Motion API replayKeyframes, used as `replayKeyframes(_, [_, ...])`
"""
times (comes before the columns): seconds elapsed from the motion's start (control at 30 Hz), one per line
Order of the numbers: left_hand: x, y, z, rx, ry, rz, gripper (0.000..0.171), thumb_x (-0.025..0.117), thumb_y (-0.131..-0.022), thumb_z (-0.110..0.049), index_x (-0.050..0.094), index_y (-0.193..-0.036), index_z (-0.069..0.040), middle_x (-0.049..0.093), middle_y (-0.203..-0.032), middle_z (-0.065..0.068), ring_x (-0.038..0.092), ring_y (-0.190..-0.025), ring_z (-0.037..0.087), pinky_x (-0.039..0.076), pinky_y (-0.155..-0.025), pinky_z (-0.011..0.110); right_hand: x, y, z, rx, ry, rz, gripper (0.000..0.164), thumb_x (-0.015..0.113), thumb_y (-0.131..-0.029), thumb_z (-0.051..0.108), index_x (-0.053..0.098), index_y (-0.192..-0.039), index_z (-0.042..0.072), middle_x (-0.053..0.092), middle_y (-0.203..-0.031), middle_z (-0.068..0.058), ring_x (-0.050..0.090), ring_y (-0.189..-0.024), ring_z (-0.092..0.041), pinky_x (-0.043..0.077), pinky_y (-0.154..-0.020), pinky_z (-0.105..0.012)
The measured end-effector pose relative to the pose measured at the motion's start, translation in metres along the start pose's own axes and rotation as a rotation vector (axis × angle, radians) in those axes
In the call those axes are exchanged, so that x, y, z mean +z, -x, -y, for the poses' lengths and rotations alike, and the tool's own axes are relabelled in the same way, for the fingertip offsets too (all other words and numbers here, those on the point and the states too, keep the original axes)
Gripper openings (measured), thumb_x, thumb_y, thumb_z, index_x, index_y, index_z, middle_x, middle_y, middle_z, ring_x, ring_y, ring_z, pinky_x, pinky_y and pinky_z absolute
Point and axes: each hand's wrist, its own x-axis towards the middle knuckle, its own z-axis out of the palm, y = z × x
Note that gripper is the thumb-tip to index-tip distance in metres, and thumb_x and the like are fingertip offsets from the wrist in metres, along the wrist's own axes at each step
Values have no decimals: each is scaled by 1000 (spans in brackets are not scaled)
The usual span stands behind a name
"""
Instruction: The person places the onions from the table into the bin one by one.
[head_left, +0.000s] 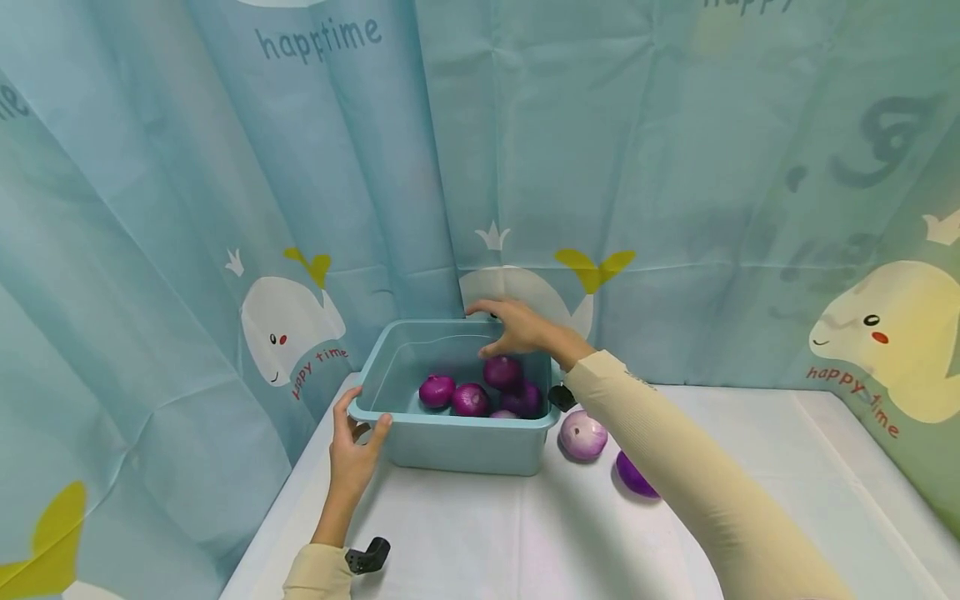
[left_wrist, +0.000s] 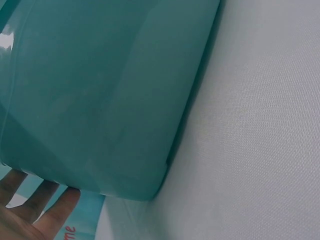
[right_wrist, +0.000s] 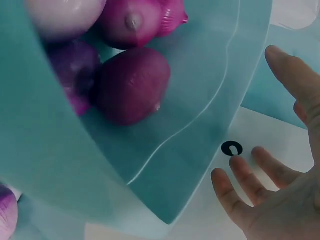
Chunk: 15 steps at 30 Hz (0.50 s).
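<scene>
Beyond both hands hangs a pale blue curtain (head_left: 697,167) printed with whales; below them spreads the white counter (head_left: 450,533). The right sleeve (head_left: 675,450) reaches up past the side of the blue bin (head_left: 465,446), which sits between the hands. The left hand (head_left: 356,454) grips the bin's near corner, thumb at the front and fingers at the side, probably to steady it. The right hand (head_left: 517,327) holds nothing, its thumb and fingers spread wide above the far rim, perhaps so as to clear the pile. Several red onions (head_left: 470,400) lie in the bin, bunched below the right hand, the walls keeping them from rolling. On the counter, nearer the person than the right hand, rest a pale onion (head_left: 583,435) just beside the bin and a smaller-showing purple onion (head_left: 636,477), partly hidden by the sleeve.
</scene>
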Motion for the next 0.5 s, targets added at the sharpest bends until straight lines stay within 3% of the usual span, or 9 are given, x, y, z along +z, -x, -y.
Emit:
replayKeyframes(0.2, [2, 0, 0, 7, 2, -1, 72, 72, -97, -26, 31, -155, -28, 39, -156, 23, 52, -129, 49, 49, -96, 63, -2, 3, 1, 22, -6, 3, 70, 83, -88, 26, 51, -150, 17, 42, -157, -12, 37, -143, -36, 38, -110, -59])
replayKeyframes(0.5, [1, 0, 0, 19, -8, -4, 72, 72, -97, -25, 30, -156, -27, 40, -156, 24, 53, -129, 49, 49, -95, 64, -14, 14, -7, -109, -46, -31, 66, 81, -90, 23, 53, -147, 5, 53, -149, -14, 47, -137, -38, 41, -109, -54])
